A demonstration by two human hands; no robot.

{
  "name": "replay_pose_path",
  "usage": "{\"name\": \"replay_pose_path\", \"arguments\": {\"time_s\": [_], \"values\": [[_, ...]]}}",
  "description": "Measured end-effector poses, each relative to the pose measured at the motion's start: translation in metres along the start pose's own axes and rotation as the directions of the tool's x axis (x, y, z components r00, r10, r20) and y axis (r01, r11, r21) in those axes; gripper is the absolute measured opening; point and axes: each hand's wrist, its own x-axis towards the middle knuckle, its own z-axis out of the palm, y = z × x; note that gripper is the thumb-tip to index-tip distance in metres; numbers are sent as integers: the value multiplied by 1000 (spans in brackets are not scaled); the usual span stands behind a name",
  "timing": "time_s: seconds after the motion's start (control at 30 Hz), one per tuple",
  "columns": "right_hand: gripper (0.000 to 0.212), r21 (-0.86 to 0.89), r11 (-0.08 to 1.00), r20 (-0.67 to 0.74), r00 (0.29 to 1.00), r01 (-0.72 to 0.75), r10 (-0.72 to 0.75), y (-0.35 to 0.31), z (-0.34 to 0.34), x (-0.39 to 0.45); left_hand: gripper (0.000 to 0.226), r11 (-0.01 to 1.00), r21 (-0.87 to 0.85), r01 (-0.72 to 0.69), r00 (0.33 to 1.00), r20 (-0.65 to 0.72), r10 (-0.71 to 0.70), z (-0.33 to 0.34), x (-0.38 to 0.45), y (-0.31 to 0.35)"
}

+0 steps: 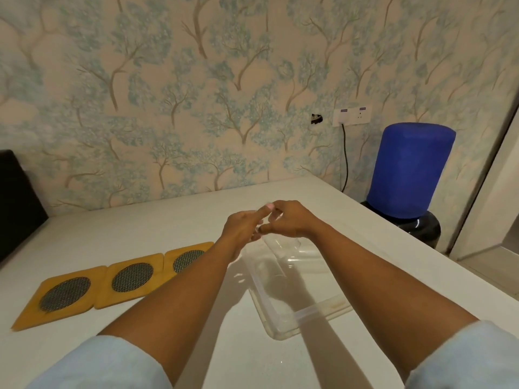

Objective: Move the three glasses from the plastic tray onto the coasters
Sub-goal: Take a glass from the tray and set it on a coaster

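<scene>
A clear plastic tray (323,310) lies on the white table, right of centre. At its far end stands a clear glass (282,244), faint and hard to make out. My right hand (289,220) curls over the glass's top from the right. From the left, my left hand (244,228) meets it with fingertips on the rim. Another faint glass shape (269,269) shows in the tray's middle. Three yellow square coasters with dark mesh circles lie in a row to the left: left coaster (66,293), middle coaster (132,276), right coaster (188,259), which my left forearm partly hides.
A blue water bottle on a dispenser (410,169) stands beyond the table's right edge, with a cable (346,161) running to a wall socket. A black object (16,197) sits at the far left. Patterned wallpaper backs the table.
</scene>
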Motion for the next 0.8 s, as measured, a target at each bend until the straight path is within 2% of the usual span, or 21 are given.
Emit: {"name": "replay_pose_path", "arguments": {"time_s": [0.17, 0.3, 0.53, 0.8], "values": [[55, 126, 990, -70, 996, 71, -62, -30, 21, 17, 80, 997, -16, -70, 992, -102, 68, -37, 4, 10], [54, 253, 964, -81, 995, 81, -62, -52, 43, 31, 87, 995, 50, -91, 983, -157, 98, -71, 8, 14], [70, 379, 923, -35, 998, 64, -55, -74, 86, 57, 85, 976, 184, -119, 965, -208, 157, -116, 14, 7], [74, 379, 924, 19, 998, 44, -55, -77, 127, 81, 79, 969, 232, -91, 960, -238, 147, -142, 28, -16]]}}
